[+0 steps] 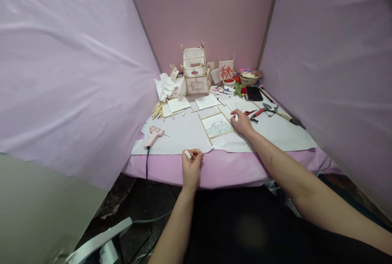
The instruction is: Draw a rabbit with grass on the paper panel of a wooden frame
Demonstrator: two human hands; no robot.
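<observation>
My left hand rests at the near edge of the table, fingers curled round a small white cap-like piece. My right hand reaches further in and grips a white marker, its tip beside a small wood-framed paper panel that carries a drawing and rows of blue-green marks. The panel lies flat on white paper covering the pink tablecloth.
A pink glue gun lies at the left with its cord hanging over the edge. Red-handled pliers, scissors, more markers, wooden sticks, blank panels, a stick-frame lantern and bowls fill the back. Pink partition walls enclose three sides.
</observation>
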